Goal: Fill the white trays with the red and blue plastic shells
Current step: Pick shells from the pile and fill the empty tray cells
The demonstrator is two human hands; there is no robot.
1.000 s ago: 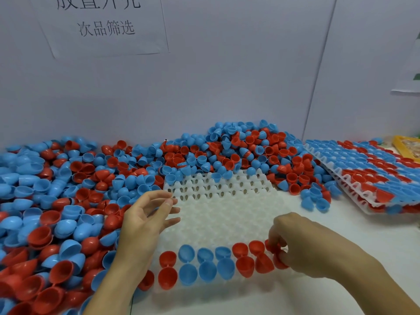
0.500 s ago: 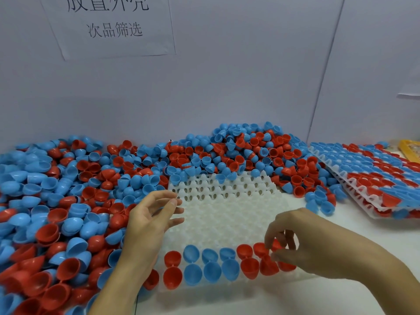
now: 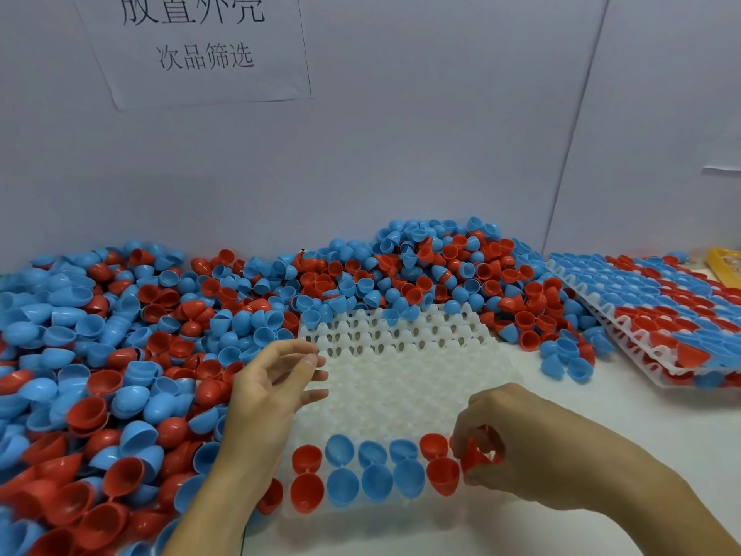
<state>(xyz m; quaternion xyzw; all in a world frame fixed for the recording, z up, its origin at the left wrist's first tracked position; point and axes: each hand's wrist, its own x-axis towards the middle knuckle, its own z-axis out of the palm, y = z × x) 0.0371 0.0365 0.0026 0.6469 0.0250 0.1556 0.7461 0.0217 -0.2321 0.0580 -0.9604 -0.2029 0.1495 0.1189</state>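
Observation:
A white moulded tray (image 3: 405, 379) lies in front of me. Its near rows hold red and blue shells (image 3: 373, 471). My right hand (image 3: 533, 443) pinches a red shell (image 3: 475, 459) at the right end of those rows, over the tray's near right corner. My left hand (image 3: 276, 391) hovers at the tray's left edge with relaxed fingers and holds nothing. A big loose heap of red and blue shells (image 3: 120, 375) spreads to the left and behind the tray.
A stack of filled trays (image 3: 657, 315) lies at the right, tilted on the white table. A few loose shells (image 3: 565, 355) sit between it and my tray. A paper sign (image 3: 196, 46) hangs on the grey wall. A yellow object (image 3: 725, 266) shows at the far right.
My right hand has lifted slightly and shifted its pinch on the red shell at the row's right end. The left hand has stayed by the tray's left edge. The camera tilted.

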